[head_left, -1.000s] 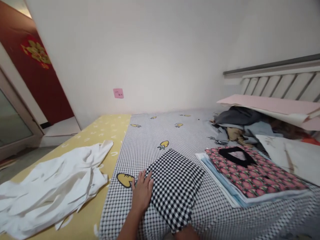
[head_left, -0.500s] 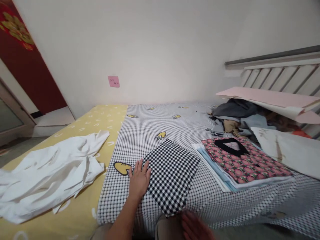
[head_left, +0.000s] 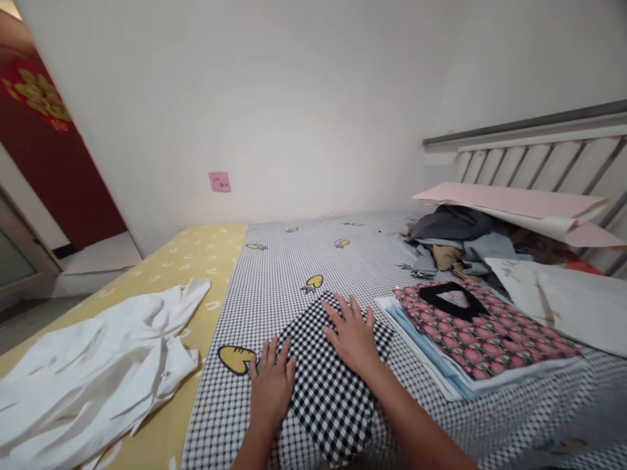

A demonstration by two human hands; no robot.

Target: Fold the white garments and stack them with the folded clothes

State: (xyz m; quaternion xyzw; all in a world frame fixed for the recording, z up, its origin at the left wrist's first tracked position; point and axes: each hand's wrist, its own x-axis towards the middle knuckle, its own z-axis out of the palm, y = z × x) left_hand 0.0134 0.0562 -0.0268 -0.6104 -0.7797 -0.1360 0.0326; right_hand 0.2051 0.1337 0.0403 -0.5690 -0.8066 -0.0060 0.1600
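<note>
1 b/w checked cloth [head_left: 327,395], just L of 1 folded stack [head_left: 490,333]; long axis runs away from me, narrow end twd me. My L hand [head_left: 271,391] on its edge, R hand [head_left: 353,338] on top, both flat, gripping nothing.

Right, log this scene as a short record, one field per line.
Left hand: left hand at the left edge of a black-and-white gingham cloth, fingers spread
Right hand: right hand laid over the cloth's upper right part, fingers spread
Surface: checked bedsheet with yellow pineapples, beside a yellow sheet
Left: crumpled white garment
Right: folded clothes, pink-patterned top with black collar uppermost
Wall: pink sticky note, writing too small to read
</note>
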